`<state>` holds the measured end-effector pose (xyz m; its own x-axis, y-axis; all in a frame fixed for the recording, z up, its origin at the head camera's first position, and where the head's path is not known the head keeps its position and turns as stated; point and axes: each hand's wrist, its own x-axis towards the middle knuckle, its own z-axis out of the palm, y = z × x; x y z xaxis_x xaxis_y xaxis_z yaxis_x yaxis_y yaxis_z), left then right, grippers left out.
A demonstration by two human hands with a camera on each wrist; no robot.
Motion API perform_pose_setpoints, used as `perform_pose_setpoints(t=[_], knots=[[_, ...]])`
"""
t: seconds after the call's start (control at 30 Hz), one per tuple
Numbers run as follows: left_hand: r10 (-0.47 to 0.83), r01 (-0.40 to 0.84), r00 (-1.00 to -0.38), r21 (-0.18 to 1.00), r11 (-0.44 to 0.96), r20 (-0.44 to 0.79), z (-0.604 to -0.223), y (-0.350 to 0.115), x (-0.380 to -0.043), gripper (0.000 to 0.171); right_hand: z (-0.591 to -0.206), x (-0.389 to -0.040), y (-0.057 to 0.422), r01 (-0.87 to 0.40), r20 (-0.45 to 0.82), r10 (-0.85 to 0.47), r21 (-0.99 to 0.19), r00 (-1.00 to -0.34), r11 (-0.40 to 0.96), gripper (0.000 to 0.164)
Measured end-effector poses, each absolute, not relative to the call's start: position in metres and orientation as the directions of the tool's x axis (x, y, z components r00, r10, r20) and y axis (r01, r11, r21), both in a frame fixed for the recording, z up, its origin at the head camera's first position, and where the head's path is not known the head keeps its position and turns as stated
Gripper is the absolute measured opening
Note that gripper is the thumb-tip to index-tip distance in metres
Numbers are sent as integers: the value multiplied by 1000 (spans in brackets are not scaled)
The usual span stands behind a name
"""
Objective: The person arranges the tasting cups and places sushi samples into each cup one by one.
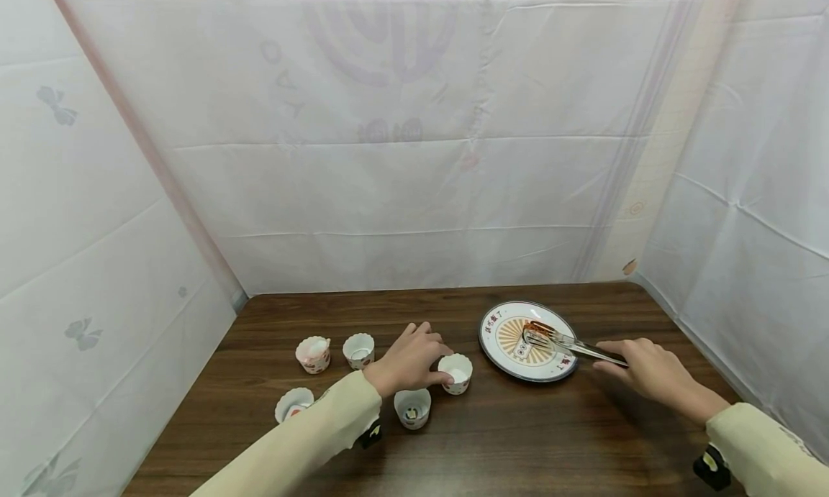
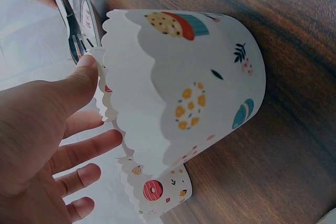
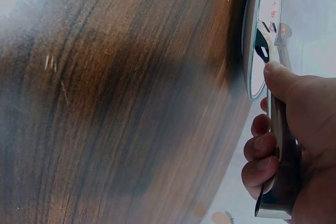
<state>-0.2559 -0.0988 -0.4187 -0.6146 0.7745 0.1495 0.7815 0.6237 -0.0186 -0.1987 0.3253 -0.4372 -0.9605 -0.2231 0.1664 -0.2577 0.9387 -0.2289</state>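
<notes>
My right hand (image 1: 650,371) grips metal serving tongs (image 1: 586,349) by the handle, thumb along the upper arm in the right wrist view. Their slotted tips are over the round white plate (image 1: 512,364), with a small orange-brown piece (image 1: 542,329) at them. My left hand (image 1: 411,357) holds a white paper baking cup (image 1: 457,386) near its scalloped rim, between thumb and index finger; the other fingers are spread. Close to that wrist stands another printed baking cup (image 2: 210,77), with something small and yellowish inside in the head view.
More baking cups stand on the left: one at the back (image 1: 359,350), one farther left (image 1: 314,356), and one (image 1: 294,403) partly behind the left sleeve. The dark wooden table (image 1: 518,439) meets white cloth walls (image 1: 401,195) at the back and sides.
</notes>
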Motion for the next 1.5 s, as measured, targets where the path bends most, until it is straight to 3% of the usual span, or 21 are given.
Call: perform_pose_setpoints(t=[0.77,1.13,1.5], knots=[[768,775,-625,-12,632,138,-422,-100,-256,46,-416,-197,314,-350,240,-293,-246,-925,904,45],[754,758,-647,-13,652,113,-422,-98,-258,48,-409,-194,288,-487,301,-415,-222,-859,845,40],[746,749,-659,-6,663,97,-418,-99,-258,50,-408,-191,256,-531,296,-464,-209,-835,821,40]])
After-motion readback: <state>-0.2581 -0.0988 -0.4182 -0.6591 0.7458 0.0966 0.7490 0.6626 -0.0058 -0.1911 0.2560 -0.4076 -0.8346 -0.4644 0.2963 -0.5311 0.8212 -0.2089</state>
